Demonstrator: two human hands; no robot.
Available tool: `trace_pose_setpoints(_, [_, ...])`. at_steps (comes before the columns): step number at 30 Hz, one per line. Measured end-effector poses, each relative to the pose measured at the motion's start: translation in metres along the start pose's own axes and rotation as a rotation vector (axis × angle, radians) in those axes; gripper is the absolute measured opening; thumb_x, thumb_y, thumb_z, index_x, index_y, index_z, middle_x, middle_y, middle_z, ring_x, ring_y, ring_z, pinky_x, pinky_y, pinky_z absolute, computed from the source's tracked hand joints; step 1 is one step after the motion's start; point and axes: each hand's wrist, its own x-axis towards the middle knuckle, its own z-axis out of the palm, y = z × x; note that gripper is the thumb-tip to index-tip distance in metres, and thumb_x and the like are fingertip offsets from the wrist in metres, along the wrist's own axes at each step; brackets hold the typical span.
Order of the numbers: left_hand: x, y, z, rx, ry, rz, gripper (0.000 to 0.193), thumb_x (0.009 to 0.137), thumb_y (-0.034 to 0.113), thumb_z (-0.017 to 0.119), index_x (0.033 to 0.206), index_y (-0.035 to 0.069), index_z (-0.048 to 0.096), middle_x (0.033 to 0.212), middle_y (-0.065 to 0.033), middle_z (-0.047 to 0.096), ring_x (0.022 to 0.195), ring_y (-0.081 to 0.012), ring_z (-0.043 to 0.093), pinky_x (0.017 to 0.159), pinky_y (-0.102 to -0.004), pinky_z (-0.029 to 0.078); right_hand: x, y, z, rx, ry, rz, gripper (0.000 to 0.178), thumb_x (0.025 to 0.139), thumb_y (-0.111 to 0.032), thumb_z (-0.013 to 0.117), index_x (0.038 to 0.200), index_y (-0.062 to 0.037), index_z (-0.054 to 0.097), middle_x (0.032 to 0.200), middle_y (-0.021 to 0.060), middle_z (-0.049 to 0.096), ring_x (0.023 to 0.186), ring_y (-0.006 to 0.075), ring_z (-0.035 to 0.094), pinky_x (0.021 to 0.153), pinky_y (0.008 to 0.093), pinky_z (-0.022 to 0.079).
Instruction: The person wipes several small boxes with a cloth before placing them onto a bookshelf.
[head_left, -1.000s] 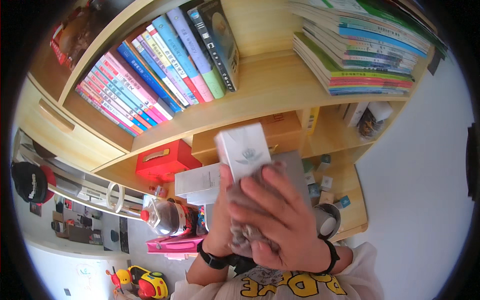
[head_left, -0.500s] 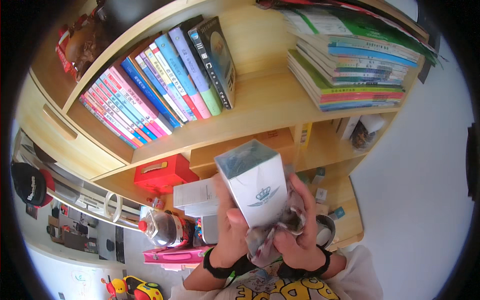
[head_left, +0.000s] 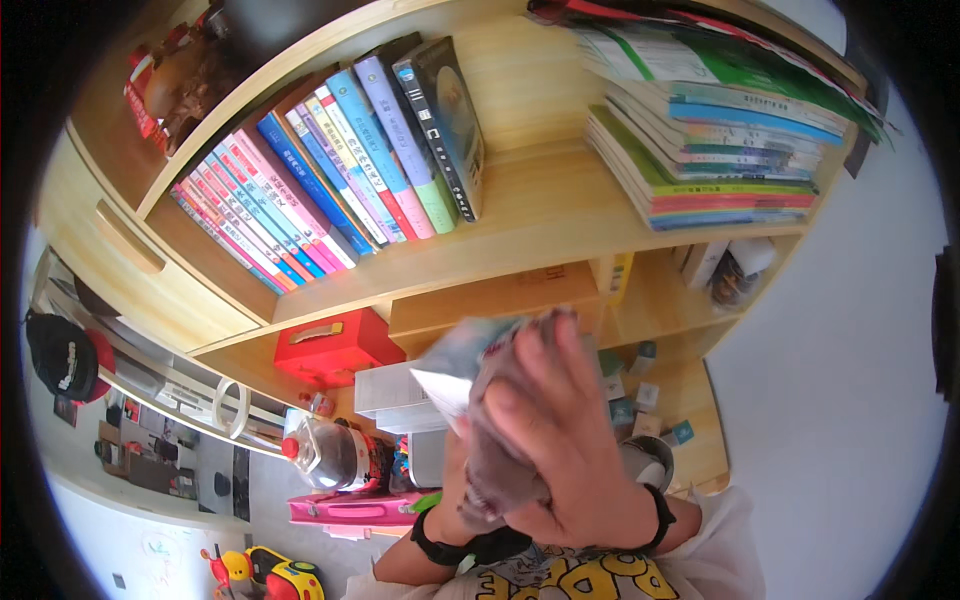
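A white box with a teal top (head_left: pixel 448 372), blurred and tilted, is held up in front of the lower shelf. My left hand (head_left: pixel 452 490) grips it from the left and below; most of its fingers are hidden behind the cloth and box. My right hand (head_left: pixel 575 450) is closed over a greyish patterned cloth (head_left: pixel 500 440) and presses it along the box's right side. The cloth covers much of the box's white face. Dark bands circle both wrists.
Above stand a row of upright books (head_left: pixel 330 170) and a stack of magazines (head_left: pixel 720 150) on the shelf. A red case (head_left: pixel 335 345), a white box (head_left: pixel 390 395), a large dark bottle (head_left: pixel 340 455) and a pink case (head_left: pixel 350 510) are to the left. Small boxes (head_left: pixel 648 397) sit at right.
My right hand has moved up with the cloth, from the box's lower right corner across its printed face. The box has tilted left, and its crown emblem is now covered.
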Motion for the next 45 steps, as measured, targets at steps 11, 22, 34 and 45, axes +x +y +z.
trace_pose_setpoints(11, [0.045, 0.019, -0.02, -1.242, 0.382, -0.224, 0.076, 0.09, 0.063, 0.034, 0.14, 0.005, 0.029, 0.085, -0.0105, 0.054, 0.071, -0.0207, 0.048, 0.064, -0.032, 0.041, -0.078, 0.01, -0.006, 1.128, 0.089, 0.642, 0.062, 0.092, -0.032, 0.054, 0.141, -0.0027, 0.03, 0.139, 0.016, 0.039, 0.128, 0.0251, 0.038, 0.104, 0.0346, 0.031])
trace_pose_setpoints(22, [0.024, 0.029, 0.009, -0.88, 0.517, -0.303, 0.078, 0.088, 0.071, 0.022, 0.135, 0.01, 0.036, 0.119, -0.0109, 0.053, 0.104, -0.026, 0.055, 0.09, -0.0359, 0.045, -0.044, -0.004, 0.004, 0.248, 0.105, 0.202, 0.057, 0.073, -0.007, 0.072, 0.126, -0.0057, 0.051, 0.134, 0.0229, 0.044, 0.129, 0.0413, 0.037, 0.103, 0.0464, 0.035])
trace_pose_setpoints(34, [0.027, 0.033, -0.005, -1.146, 0.26, -0.353, 0.071, 0.095, 0.059, 0.02, 0.138, 0.004, 0.031, 0.135, -0.0113, 0.043, 0.124, -0.024, 0.043, 0.104, -0.0374, 0.034, 0.0, 0.004, -0.002, 0.13, -0.127, -0.014, 0.051, 0.085, -0.03, 0.051, 0.13, -0.0054, 0.049, 0.137, 0.0193, 0.04, 0.127, 0.0447, 0.035, 0.11, 0.0544, 0.022])
trace_pose_setpoints(45, [0.035, -0.005, 0.021, -1.174, 0.311, -0.155, 0.069, 0.092, 0.062, 0.028, 0.128, 0.004, 0.042, 0.107, -0.0117, 0.056, 0.099, -0.0249, 0.054, 0.086, -0.0376, 0.043, -0.054, 0.004, 0.003, 0.911, 0.24, 0.464, 0.048, 0.093, -0.016, 0.046, 0.136, 0.0028, 0.038, 0.144, 0.0188, 0.033, 0.131, 0.0307, 0.037, 0.104, 0.0396, 0.032])
